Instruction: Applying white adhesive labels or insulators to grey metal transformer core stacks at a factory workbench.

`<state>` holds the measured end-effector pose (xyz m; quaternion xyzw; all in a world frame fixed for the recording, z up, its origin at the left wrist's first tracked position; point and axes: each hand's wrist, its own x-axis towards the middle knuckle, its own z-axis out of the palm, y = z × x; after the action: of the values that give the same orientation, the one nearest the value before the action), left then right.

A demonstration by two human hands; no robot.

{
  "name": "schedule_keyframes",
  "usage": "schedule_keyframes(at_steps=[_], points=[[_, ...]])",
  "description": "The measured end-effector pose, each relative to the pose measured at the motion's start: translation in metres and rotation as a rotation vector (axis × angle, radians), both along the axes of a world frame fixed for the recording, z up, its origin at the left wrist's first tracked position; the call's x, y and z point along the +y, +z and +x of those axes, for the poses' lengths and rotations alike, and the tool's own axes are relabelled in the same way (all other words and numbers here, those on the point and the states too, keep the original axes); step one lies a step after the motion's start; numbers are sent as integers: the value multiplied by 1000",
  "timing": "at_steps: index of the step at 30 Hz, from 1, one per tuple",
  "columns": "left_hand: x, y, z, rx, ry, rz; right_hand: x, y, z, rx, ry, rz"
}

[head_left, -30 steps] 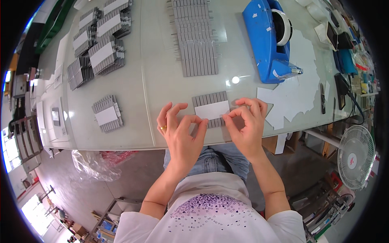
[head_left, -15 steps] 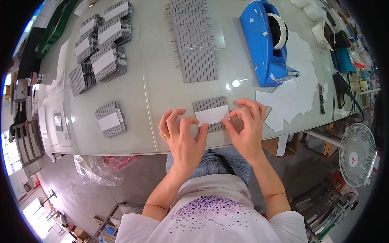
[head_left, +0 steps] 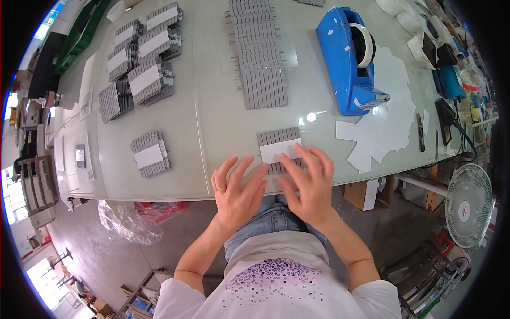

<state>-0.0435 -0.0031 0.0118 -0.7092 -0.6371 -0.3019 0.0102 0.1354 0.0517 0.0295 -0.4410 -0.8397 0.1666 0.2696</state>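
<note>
In front of me on the table lies a small row of grey strips (head_left: 279, 135) placed side by side, with a white paper band (head_left: 271, 153) across them. My right hand (head_left: 312, 187) is open, its fingers stretched over the band's right part and the strips' lower right; its fingertips touch or nearly touch them. My left hand (head_left: 238, 192) is open too, holding nothing, fingertips by the row's lower left corner. A blue tape dispenser (head_left: 334, 64) with a large roll (head_left: 363, 47) stands beyond my right hand. White paper pieces (head_left: 390, 114) lie beside it.
A banded bundle (head_left: 150, 155) lies to the left, with stacked bundles (head_left: 146, 82) farther back. A long column of grey strips (head_left: 264, 85) runs up the middle. Beyond the paper lies a dark, narrow tool (head_left: 421, 132). A white fan (head_left: 467, 204) stands past the table's right edge.
Both hands have loosened from the white band's corners. My left hand has drawn back toward me; my right has shifted left, its fingers now over the band. The view has shifted slightly.
</note>
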Motion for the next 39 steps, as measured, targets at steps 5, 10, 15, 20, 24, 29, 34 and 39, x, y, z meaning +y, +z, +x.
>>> schedule_keyframes(at_steps=[5, 10, 15, 20, 24, 29, 34, 39], points=[[1, 1, -2, 149, -34, -14, -7, -4, -9, -67, 24, 25], [-2, 4, -2, 225, -28, -35, -10, -8, -8, -100, 47, 37], [-8, 6, 0, 314, -42, -64, -15, -11, -7, -164, 34, 88], [-9, 7, 1, 342, -36, -104, -12, -8, 10, -220, -41, 64], [-5, 8, 4, 350, -32, -100, -3, -5, 26, -219, -134, 71], [10, 13, 6, 157, -33, -131, 10, -4, 35, -150, -145, 72], [15, 4, 12, -76, 18, -127, 9, -18, 42, -4, -169, 109], [7, 14, 27, 137, -137, -143, 11, -21, 44, 121, -204, 211]])
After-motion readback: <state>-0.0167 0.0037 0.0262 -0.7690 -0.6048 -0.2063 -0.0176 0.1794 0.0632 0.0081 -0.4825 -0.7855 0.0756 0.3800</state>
